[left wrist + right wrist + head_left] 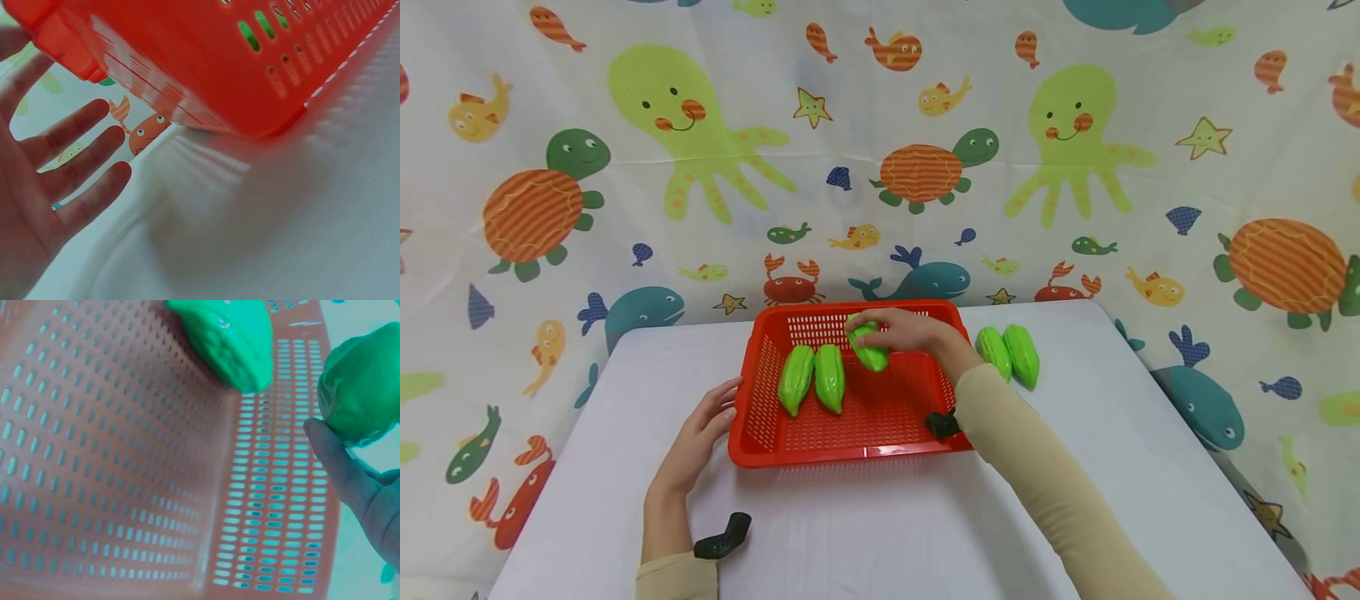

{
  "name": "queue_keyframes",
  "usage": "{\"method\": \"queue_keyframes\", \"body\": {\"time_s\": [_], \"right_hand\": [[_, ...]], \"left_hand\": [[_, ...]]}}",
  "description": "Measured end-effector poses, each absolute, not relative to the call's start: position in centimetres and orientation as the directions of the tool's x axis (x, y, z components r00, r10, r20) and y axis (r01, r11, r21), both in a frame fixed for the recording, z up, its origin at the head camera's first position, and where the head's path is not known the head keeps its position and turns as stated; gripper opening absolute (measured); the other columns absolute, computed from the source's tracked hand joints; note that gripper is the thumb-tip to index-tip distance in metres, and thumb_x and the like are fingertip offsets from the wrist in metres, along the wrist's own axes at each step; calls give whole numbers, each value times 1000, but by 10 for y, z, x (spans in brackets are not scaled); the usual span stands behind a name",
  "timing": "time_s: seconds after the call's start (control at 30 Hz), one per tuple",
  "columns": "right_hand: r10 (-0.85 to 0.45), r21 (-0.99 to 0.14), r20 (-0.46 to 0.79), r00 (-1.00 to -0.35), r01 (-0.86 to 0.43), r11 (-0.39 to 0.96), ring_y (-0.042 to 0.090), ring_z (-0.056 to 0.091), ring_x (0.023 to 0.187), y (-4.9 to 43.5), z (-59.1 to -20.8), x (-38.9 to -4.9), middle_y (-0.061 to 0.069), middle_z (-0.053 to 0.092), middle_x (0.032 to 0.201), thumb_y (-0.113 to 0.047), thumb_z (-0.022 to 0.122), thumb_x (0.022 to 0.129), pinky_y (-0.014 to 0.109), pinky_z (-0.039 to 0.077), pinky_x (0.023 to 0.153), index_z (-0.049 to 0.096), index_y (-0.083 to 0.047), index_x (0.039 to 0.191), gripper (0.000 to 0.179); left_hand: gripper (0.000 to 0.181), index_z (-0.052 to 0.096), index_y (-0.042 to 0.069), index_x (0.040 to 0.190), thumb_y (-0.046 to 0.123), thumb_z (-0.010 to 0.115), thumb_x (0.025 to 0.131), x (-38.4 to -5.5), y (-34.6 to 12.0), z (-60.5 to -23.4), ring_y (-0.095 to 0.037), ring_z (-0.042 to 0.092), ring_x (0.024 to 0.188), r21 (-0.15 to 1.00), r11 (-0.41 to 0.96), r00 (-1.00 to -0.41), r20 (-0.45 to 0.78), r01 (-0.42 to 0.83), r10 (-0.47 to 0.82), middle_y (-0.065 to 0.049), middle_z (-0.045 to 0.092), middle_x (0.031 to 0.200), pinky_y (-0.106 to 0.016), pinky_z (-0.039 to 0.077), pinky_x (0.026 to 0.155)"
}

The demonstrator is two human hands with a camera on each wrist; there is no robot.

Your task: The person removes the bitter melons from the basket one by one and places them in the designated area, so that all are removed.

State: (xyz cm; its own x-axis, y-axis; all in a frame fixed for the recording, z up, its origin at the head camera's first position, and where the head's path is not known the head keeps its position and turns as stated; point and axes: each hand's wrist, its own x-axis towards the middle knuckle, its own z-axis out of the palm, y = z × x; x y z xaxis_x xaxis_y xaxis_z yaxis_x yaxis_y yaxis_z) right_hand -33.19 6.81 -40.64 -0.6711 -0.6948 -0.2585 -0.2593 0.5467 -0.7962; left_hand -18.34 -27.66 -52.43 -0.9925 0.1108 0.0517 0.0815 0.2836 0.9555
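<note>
A red plastic basket (pixel 865 454) with slotted walls stands on the white table. My right hand (pixel 908 330) pinches a bright green, ribbed bitter melon (pixel 872 357) above the basket's far part. In the right wrist view, the thumb (pixel 337 465) presses against the held melon (pixel 362 387). Two more bitter melons, a left one (pixel 796 379) and a right one (pixel 830 377), lie side by side in the basket's left half. My left hand (pixel 696 442) is at the basket's left rim, its fingertips at the edge. Its fingers (pixel 81 122) look spread and fairly straight in the left wrist view.
Two further bitter melons, one (pixel 995 353) partly behind my right forearm and one (pixel 1022 356) beside it, lie on the table right of the basket. A cloth (pixel 865 108) printed with sea animals hangs behind the table (pixel 850 533). Each wrist carries a black device.
</note>
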Motion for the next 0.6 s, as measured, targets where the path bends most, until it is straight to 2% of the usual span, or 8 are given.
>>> {"method": "queue_keyframes", "body": {"time_s": [0.07, 0.2, 0.33, 0.47, 0.6], "right_hand": [[-688, -810, -251, -681, -242, 535, 23, 51, 111, 70, -403, -329, 4, 51, 127, -29, 59, 98, 34, 51, 87, 56, -20, 136, 39], [-672, -833, -248, -698, -200, 515, 22, 50, 115, 72, -394, -322, 3, 49, 133, -31, 59, 98, 35, 50, 90, 54, -22, 139, 42], [-646, -840, -238, -726, -180, 512, 23, 50, 115, 72, -387, -317, 2, 49, 132, -31, 60, 98, 39, 50, 93, 56, -27, 136, 39], [-606, -855, -217, -765, -151, 496, 24, 53, 111, 74, -382, -313, 4, 50, 127, -31, 60, 98, 42, 51, 90, 57, -29, 132, 35], [-583, -867, -168, -795, -162, 470, 25, 56, 104, 78, -378, -311, 6, 51, 123, -31, 58, 99, 38, 53, 84, 58, -29, 132, 34]], "left_hand": [[53, 32, 25, 153, 35, 46, 103, -183, -277, -525, -17, 39, 131, 955, 284, -993, 51, 80, 108, -12, 35, 153, -29, 43, 96], [54, 32, 26, 153, 35, 46, 102, -182, -277, -525, -20, 38, 132, 954, 289, -993, 48, 76, 104, -11, 35, 153, -39, 42, 100], [54, 31, 26, 153, 35, 46, 102, -183, -277, -523, -14, 40, 131, 953, 293, -993, 51, 79, 104, -11, 35, 153, -44, 41, 102], [54, 31, 25, 153, 34, 47, 102, -184, -277, -522, -13, 40, 130, 954, 289, -993, 53, 82, 108, -10, 36, 153, -33, 42, 99], [55, 31, 25, 153, 34, 47, 102, -185, -278, -522, -15, 40, 130, 957, 278, -992, 47, 77, 113, -9, 35, 153, -24, 43, 95]]}}
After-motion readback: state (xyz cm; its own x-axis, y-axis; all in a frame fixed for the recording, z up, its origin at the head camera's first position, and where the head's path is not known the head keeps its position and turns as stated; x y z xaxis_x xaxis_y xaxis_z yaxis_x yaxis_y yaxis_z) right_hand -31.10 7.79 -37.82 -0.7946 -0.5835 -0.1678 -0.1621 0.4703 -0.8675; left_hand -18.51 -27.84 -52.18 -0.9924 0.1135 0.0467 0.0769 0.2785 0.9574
